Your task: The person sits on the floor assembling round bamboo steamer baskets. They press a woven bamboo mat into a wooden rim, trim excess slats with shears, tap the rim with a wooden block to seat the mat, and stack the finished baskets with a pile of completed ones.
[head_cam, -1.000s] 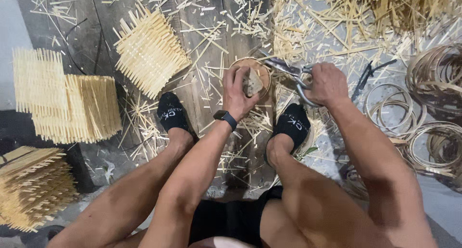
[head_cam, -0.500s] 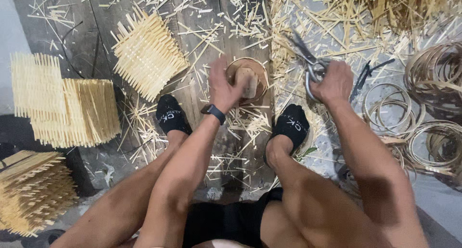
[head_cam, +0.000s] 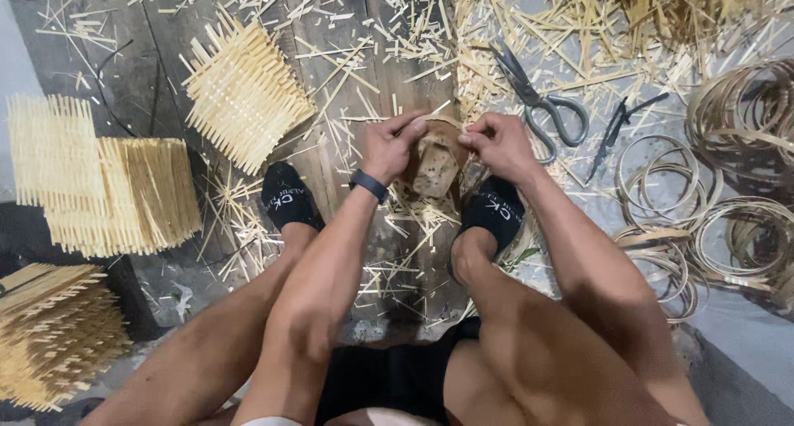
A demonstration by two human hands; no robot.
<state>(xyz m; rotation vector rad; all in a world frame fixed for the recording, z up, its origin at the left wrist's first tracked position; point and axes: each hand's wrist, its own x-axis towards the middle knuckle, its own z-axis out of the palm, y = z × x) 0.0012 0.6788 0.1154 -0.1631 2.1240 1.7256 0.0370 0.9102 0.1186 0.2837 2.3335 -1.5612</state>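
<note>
Round woven piece (head_cam: pixel 436 168) sits between both hands, left (head_cam: pixel 390 149) and right (head_cam: pixel 499 145) pinching its rim.

Both arms are bare, with no sleeves, and a dark band (head_cam: pixel 369 185) circles the wrist just behind the left grip (head_cam: pixel 389 149). Black ankle socks (head_cam: pixel 287 198) with pale lettering cover both feet below the grips, and black shorts (head_cam: pixel 389 376) sit nearer the body.

A bamboo-craft workshop floor: woven slat mats (head_cam: pixel 244 95), coiled bamboo hoops (head_cam: pixel 728 227), shears (head_cam: pixel 542 103) and scattered offcuts (head_cam: pixel 397 21).
</note>
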